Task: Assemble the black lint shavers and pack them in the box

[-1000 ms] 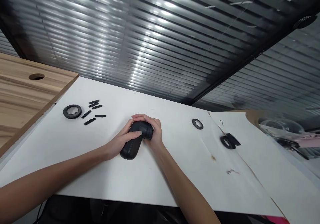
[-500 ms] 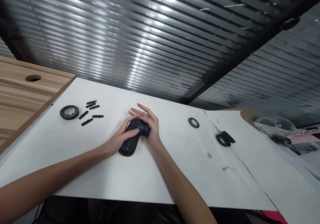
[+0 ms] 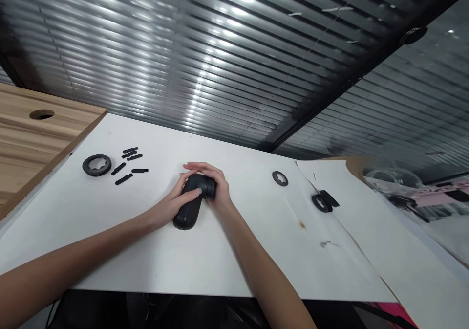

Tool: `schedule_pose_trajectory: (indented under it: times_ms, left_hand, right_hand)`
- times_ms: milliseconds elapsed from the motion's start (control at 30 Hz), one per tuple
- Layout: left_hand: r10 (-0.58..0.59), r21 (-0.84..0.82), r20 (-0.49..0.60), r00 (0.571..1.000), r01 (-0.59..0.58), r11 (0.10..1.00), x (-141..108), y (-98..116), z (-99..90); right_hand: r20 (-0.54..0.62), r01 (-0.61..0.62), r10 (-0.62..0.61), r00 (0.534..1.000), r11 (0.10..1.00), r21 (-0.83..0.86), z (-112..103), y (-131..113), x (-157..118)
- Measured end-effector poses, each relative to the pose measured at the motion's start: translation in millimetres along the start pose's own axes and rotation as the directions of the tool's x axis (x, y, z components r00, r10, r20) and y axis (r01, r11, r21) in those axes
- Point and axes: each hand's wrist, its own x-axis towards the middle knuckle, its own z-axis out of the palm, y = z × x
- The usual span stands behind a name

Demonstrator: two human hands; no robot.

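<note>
A black, rounded L-shaped handheld device (image 3: pixel 187 214) rests on or just over the white table, its ringed short end pointing right. My left hand (image 3: pixel 175 204) is closed around its upper body, thumb lying across the bend. Cupped around the ringed end is my right hand (image 3: pixel 220 189), its fingers reaching over the top toward my left fingertips. Part of that end is hidden by the right palm. To the left lie several small flat black strips (image 3: pixel 123 179) and a thick black ring (image 3: pixel 97 165) with a notched inner edge.
On the right lie a thin notched ring (image 3: pixel 280 178), another black ring (image 3: pixel 321 203) beside a flat black piece (image 3: pixel 330 198), and a small bent scrap (image 3: pixel 329 244). A wooden board (image 3: pixel 73 119) borders the left. Slatted blinds (image 3: pixel 220 65) rise behind the table (image 3: pixel 154 270).
My right fingers, raised and spread before, have lowered and bent over the device's short end. The left hand keeps its hold. The whole view has shifted slightly.
</note>
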Motion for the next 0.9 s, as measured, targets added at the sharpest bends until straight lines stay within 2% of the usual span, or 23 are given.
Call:
schedule_pose_trajectory:
  times_ms: [100, 233, 433, 533, 767, 900]
  left_hand:
    - [0.016, 0.022, -0.019, 1.0, -0.016, 1.0, -0.4, -1.8, 0.5]
    - [0.025, 0.01, -0.007, 1.0, -0.025, 1.0, 1.9, -5.7, -1.9]
    - [0.119, -0.05, 0.076, 0.99, -0.115, 0.992, 5.1, -12.8, -5.0]
    - [0.086, -0.098, 0.08, 0.993, -0.078, 0.992, 2.9, -9.7, -4.5]
    - [0.041, -0.157, 0.07, 0.997, -0.03, 0.987, -2.4, 4.9, -3.7]
    - [-0.035, -0.185, 0.039, 0.999, 0.042, 0.982, -6.3, 11.8, -1.2]
  right_hand:
    - [-0.018, -0.027, 0.026, 0.999, 0.997, -0.07, 2.6, 3.4, -1.2]
    - [-0.051, -0.081, 0.079, 0.996, 0.996, -0.036, 4.3, 6.0, -1.5]
    - [-0.106, 0.047, -0.05, 0.993, 0.998, -0.035, 8.2, 8.5, -4.6]
    - [-0.12, 0.071, -0.076, 0.99, 0.996, -0.046, 10.5, 8.0, -8.3]
    - [-0.155, 0.135, -0.167, 0.974, 0.972, -0.194, 16.7, 2.3, -14.8]
    - [-0.197, 0.154, -0.197, 0.96, 0.964, -0.216, 19.6, 4.9, -16.2]
